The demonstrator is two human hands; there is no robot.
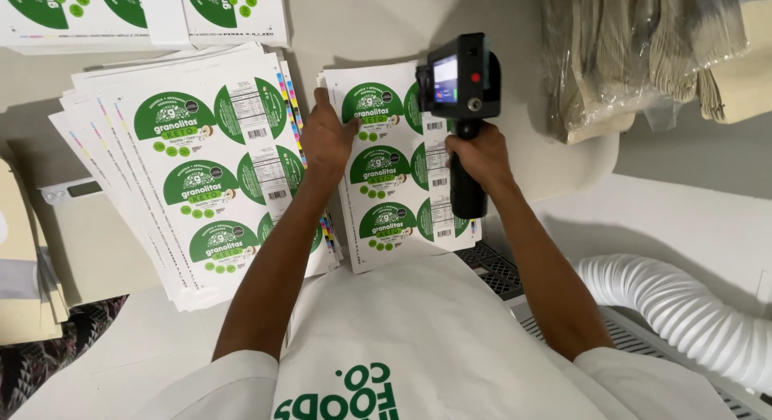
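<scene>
A white sheet of green round labels (386, 187) lies on a small stack in the middle of the table. My left hand (326, 134) presses flat on the sheet's upper left edge, fingers spread. My right hand (480, 152) grips the handle of a black handheld printer (460, 86) with a small lit screen. The printer's head rests over the sheet's upper right, on the barcode part of the top label.
A fanned stack of the same label sheets (177, 170) lies to the left, more sheets (145, 14) at the back. A plastic bag of tan pouches (635, 50) sits back right. A white ribbed hose (675, 307) runs at the right, over a dark grille (494, 267).
</scene>
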